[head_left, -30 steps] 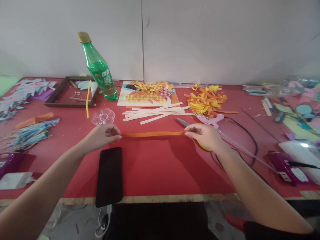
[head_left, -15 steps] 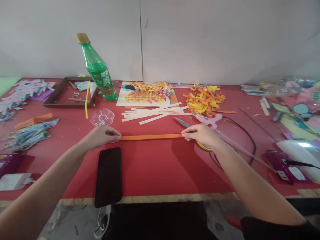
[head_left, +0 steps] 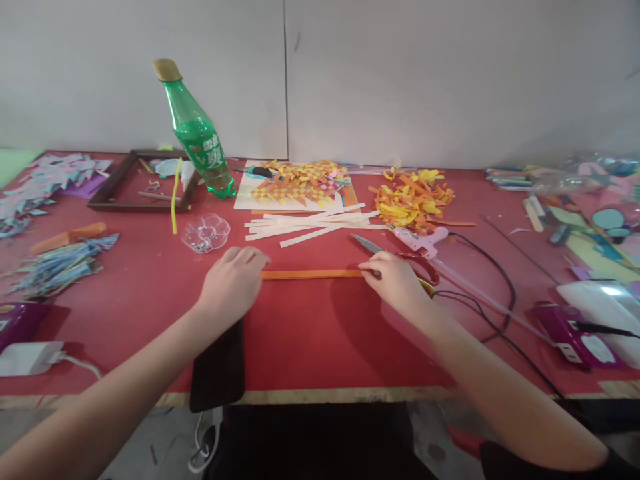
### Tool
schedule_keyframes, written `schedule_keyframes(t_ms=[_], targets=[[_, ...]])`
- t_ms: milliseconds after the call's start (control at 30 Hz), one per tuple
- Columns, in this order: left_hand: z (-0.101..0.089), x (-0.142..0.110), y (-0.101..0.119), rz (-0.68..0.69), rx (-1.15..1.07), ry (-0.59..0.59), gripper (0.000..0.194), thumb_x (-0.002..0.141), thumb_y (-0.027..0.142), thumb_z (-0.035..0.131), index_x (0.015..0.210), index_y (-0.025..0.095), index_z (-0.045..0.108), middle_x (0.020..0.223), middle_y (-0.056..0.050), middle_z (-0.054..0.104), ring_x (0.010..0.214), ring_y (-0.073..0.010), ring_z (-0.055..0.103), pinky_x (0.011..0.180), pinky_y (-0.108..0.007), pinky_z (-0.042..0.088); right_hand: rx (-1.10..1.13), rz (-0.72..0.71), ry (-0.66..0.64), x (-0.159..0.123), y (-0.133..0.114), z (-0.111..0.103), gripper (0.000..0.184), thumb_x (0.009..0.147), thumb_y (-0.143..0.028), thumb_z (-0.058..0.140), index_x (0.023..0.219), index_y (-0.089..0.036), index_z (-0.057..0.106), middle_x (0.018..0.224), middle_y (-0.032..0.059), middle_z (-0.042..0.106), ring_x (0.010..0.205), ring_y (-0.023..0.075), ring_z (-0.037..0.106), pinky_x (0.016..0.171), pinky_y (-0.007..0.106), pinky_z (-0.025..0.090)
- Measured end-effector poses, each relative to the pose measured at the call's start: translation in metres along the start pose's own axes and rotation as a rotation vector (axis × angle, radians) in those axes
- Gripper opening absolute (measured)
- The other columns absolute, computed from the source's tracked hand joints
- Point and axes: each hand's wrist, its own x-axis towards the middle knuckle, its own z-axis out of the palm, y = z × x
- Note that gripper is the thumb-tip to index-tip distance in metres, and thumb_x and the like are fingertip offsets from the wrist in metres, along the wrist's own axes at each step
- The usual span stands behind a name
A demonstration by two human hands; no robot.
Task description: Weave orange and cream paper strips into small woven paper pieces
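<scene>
Right hand [head_left: 393, 283]: thumb and fingertips closed in a pinch on the right end of a flat orange strip [head_left: 313, 274], which runs straight from side to side over the red bench [head_left: 305, 340], between the hands and on the wearer's side of the loose pale strips [head_left: 305, 227]. Left hand [head_left: 233, 283]: back upward, fingers bent and partly spread over the strip's left end, fingertips hidden, so cannot tell whether they grip it or only touch it; black phone [head_left: 217, 377] partly covered by the left wrist, scissors [head_left: 367, 244] just beside the right hand.
</scene>
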Motion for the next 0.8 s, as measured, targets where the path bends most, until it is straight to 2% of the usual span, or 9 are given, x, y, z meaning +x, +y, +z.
schedule_keyframes(t_ms=[67,167,233,367,500,567,633,800], targets=[[0.004,0.007,0.016,0.075,-0.088,0.047,0.023,0.087,0.012,0.046,0.101,0.017,0.064,0.102,-0.009,0.069,0.096,-0.0252,0.059,0.086,-0.037,0.048,0.005,-0.003,-0.035,0.0,-0.004,-0.001,0.025,0.079,-0.009,0.055,0.087,-0.02,0.076,0.087,0.0064,0.073,0.074,0.0193,0.068,0.072,0.03,0.053],[0.014,0.019,0.034,0.194,-0.162,0.013,0.016,0.091,0.019,0.047,0.097,0.016,0.063,0.1,-0.009,0.068,0.095,-0.0236,0.06,0.085,-0.036,0.049,0.012,0.017,-0.064,0.001,-0.007,-0.003,0.026,0.079,-0.007,0.055,0.088,-0.019,0.076,0.089,0.0065,0.074,0.081,0.022,0.07,0.077,0.032,0.053],[0.021,0.025,0.04,0.227,-0.158,-0.028,0.016,0.093,0.02,0.046,0.094,0.016,0.062,0.098,-0.009,0.068,0.094,-0.0233,0.06,0.084,-0.035,0.049,0.014,0.019,-0.074,0.001,-0.007,-0.003,0.026,0.079,-0.006,0.055,0.088,-0.019,0.076,0.089,0.0063,0.074,0.081,0.0219,0.069,0.077,0.032,0.053],[0.03,0.031,0.041,0.265,-0.107,-0.111,0.022,0.095,0.018,0.04,0.09,0.016,0.062,0.091,-0.009,0.066,0.089,-0.0225,0.06,0.078,-0.034,0.05,0.012,0.023,-0.093,0.001,-0.005,-0.002,0.027,0.079,-0.005,0.054,0.088,-0.019,0.076,0.09,0.0061,0.073,0.081,0.0207,0.069,0.076,0.031,0.052],[0.033,0.033,0.037,0.295,-0.1,-0.148,0.024,0.095,0.016,0.039,0.088,0.014,0.062,0.092,-0.01,0.066,0.088,-0.0222,0.06,0.077,-0.033,0.05,-0.11,-0.004,-0.157,0.004,-0.014,-0.008,0.029,0.078,0.0,0.054,0.084,-0.017,0.076,0.086,0.0088,0.072,0.077,0.0212,0.066,0.072,0.031,0.05],[0.033,0.034,0.037,0.307,-0.097,-0.166,0.023,0.095,0.017,0.041,0.089,0.014,0.063,0.093,-0.01,0.065,0.089,-0.022,0.06,0.079,-0.033,0.051,-0.159,-0.04,-0.175,0.008,-0.026,-0.01,0.031,0.076,0.004,0.053,0.079,-0.017,0.076,0.084,0.0104,0.07,0.079,0.0224,0.063,0.073,0.033,0.049],[0.031,0.036,0.037,0.315,-0.093,-0.184,0.021,0.094,0.016,0.042,0.091,0.013,0.063,0.093,-0.01,0.065,0.088,-0.0214,0.06,0.079,-0.033,0.051,-0.141,-0.107,-0.166,0.011,-0.042,-0.009,0.03,0.079,0.003,0.052,0.082,-0.016,0.075,0.088,0.0111,0.068,0.086,0.023,0.062,0.078,0.033,0.048],[0.026,0.039,0.038,0.336,-0.081,-0.226,0.022,0.091,0.007,0.042,0.089,0.012,0.063,0.091,-0.01,0.064,0.085,-0.0205,0.06,0.079,-0.033,0.051,0.041,-0.36,-0.258,0.021,-0.071,0.01,0.02,0.089,-0.007,0.053,0.091,-0.016,0.071,0.097,0.009,0.067,0.097,0.02,0.06,0.088,0.032,0.046]])
